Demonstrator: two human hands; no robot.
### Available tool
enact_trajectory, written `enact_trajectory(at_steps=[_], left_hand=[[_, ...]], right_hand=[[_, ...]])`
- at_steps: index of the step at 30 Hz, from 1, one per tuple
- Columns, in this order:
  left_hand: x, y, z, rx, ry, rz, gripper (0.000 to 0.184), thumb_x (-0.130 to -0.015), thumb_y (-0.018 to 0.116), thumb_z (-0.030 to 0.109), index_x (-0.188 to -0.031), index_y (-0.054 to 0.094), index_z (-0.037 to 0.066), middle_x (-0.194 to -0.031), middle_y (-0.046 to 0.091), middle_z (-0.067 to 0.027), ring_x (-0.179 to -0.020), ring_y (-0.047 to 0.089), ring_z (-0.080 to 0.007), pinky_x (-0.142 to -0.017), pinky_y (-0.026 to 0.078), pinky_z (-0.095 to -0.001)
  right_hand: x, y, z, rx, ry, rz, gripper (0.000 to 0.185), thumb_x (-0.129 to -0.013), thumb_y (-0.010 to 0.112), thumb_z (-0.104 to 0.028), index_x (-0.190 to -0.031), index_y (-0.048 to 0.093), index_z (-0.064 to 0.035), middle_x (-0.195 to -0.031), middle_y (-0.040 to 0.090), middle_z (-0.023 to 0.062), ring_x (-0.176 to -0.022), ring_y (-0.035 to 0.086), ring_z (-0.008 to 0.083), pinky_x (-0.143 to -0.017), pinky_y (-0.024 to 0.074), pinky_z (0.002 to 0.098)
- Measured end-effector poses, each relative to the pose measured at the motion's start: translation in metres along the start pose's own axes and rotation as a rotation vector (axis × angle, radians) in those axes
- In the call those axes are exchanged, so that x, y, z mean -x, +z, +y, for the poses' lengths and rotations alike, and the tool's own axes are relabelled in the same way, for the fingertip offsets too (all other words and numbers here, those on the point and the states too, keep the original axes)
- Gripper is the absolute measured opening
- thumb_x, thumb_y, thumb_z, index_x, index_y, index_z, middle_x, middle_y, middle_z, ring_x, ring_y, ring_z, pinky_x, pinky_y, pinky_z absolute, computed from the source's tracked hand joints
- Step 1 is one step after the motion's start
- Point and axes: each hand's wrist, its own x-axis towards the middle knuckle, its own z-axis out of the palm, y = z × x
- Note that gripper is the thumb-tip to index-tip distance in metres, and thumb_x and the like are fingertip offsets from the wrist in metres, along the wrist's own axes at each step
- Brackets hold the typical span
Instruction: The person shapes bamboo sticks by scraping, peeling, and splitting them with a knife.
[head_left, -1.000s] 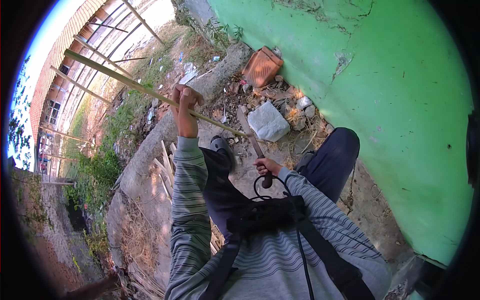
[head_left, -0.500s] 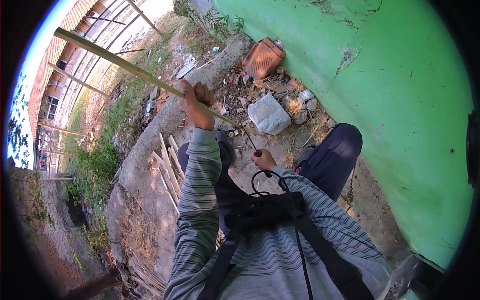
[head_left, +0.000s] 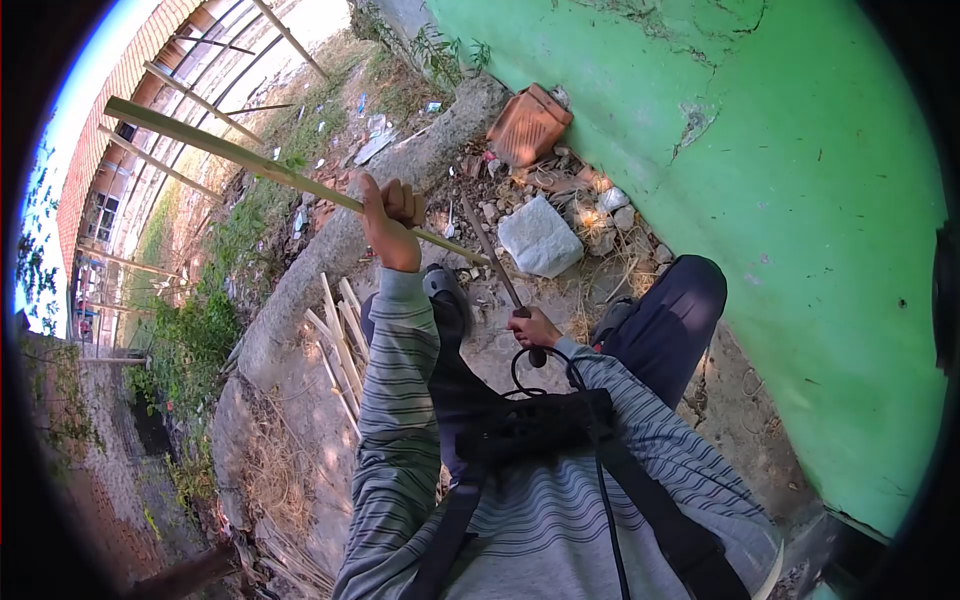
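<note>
My left hand [head_left: 393, 228] is closed around a long pale bamboo stick [head_left: 240, 156], its thumb laid along it. The stick slants from the upper left down to a thin end near the middle. In my right hand [head_left: 538, 328] is the dark handle of a long knife [head_left: 492, 250]. The blade points up and away and crosses the stick close to its lower end; I cannot tell if they touch. A white stone block [head_left: 540, 236] sits just beyond the blade.
Cut bamboo strips [head_left: 341, 335] lie left of my legs. An orange-brown hollow brick [head_left: 530, 125] rests among rubble against the green wall [head_left: 790, 220] on the right. A rough concrete ledge [head_left: 300, 290] runs along the left, with plants beyond.
The knife blade has swung up and now shows more of its length, its tip past the stick. The stick's far upper end has dropped a little.
</note>
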Motion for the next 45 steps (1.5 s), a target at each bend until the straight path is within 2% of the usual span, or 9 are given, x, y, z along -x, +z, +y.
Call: enact_trajectory(at_steps=[4,12,15,20,26,35,37,39,45], left_hand=[[0.01,0.005,-0.001,-0.001,-0.03,-0.055,0.062,-0.104,0.043,0.053,-0.059,0.022,0.015,-0.057,0.017,0.0036,-0.049,0.015,-0.0098,-0.045,0.014,-0.0302],[0.007,-0.011,0.008,0.003,-0.039,-0.223,0.047,-0.102,0.045,0.038,-0.067,0.025,0.014,-0.063,0.019,0.0031,-0.053,0.018,-0.0106,-0.047,0.017,-0.0295],[0.01,-0.012,0.014,-0.106,-0.189,-0.145,0.041,-0.098,0.045,0.033,-0.07,0.024,0.013,-0.064,0.019,0.0026,-0.053,0.019,-0.0109,-0.047,0.018,-0.0289],[0.026,-0.001,0.007,0.017,-0.022,-0.063,0.038,-0.098,0.044,0.026,-0.069,0.023,0.013,-0.064,0.019,0.0018,-0.053,0.019,-0.011,-0.047,0.02,-0.0295],[0.025,-0.003,0.006,0.046,-0.027,-0.058,0.038,-0.099,0.044,0.025,-0.069,0.023,0.014,-0.065,0.019,0.0016,-0.052,0.019,-0.0112,-0.046,0.02,-0.0303],[0.026,0.003,0.002,0.059,-0.021,-0.049,0.039,-0.099,0.045,0.025,-0.068,0.023,0.014,-0.064,0.018,0.0019,-0.052,0.017,-0.011,-0.046,0.019,-0.03],[0.028,0.005,-0.001,0.027,-0.04,-0.06,0.04,-0.098,0.045,0.025,-0.068,0.023,0.014,-0.063,0.018,0.0019,-0.052,0.017,-0.011,-0.046,0.018,-0.03],[0.027,0.007,-0.002,0.001,-0.049,-0.083,0.04,-0.098,0.046,0.025,-0.067,0.022,0.014,-0.063,0.018,0.002,-0.052,0.017,-0.011,-0.046,0.018,-0.0301],[0.024,0.0,0.001,0.071,-0.045,-0.028,0.042,-0.097,0.048,0.027,-0.064,0.024,0.015,-0.061,0.018,0.0035,-0.049,0.016,-0.0092,-0.045,0.016,-0.0301]], right_hand=[[0.007,0.005,-0.003,0.158,-0.106,0.043,0.012,-0.084,0.063,-0.011,-0.076,0.057,-0.0048,-0.058,0.048,-0.0006,-0.043,0.045,0.008,-0.038,0.0343,0.0259],[0.003,-0.008,0.0,0.171,-0.031,0.085,0.013,-0.085,0.064,-0.011,-0.076,0.057,-0.0067,-0.057,0.047,-0.0023,-0.045,0.044,0.0079,-0.04,0.0334,0.0262],[0.012,0.009,-0.012,0.253,-0.139,0.078,0.014,-0.085,0.064,-0.013,-0.075,0.057,-0.0063,-0.056,0.049,-0.0013,-0.044,0.044,0.0083,-0.04,0.0336,0.0269],[0.014,0.014,-0.016,0.329,-0.211,0.066,0.019,-0.083,0.066,-0.02,-0.075,0.064,-0.0027,-0.061,0.059,0.003,-0.048,0.054,0.0119,-0.046,0.0422,0.0303],[0.01,0.006,-0.004,0.477,-0.109,0.202,0.023,-0.081,0.067,-0.024,-0.077,0.066,-0.0018,-0.064,0.061,0.0039,-0.055,0.058,0.0143,-0.052,0.0462,0.0318],[0.016,0.03,-0.036,0.537,-0.34,0.168,0.033,-0.077,0.07,-0.029,-0.082,0.066,0.0041,-0.069,0.065,0.013,-0.066,0.062,0.0237,-0.064,0.0476,0.0398],[0.004,0.018,-0.016,0.48,-0.343,0.17,0.028,-0.078,0.069,-0.025,-0.079,0.066,0.0025,-0.065,0.064,0.0103,-0.057,0.059,0.0207,-0.056,0.0465,0.037],[0.002,0.004,-0.005,0.283,0.016,0.142,0.022,-0.079,0.068,-0.022,-0.076,0.066,-0.0005,-0.062,0.061,0.0066,-0.049,0.054,0.0159,-0.048,0.0432,0.0327],[0.009,0.022,-0.022,0.352,-0.178,0.18,0.016,-0.085,0.064,-0.015,-0.074,0.059,-0.0041,-0.057,0.053,0.0005,-0.045,0.048,0.0102,-0.041,0.0372,0.0283]])
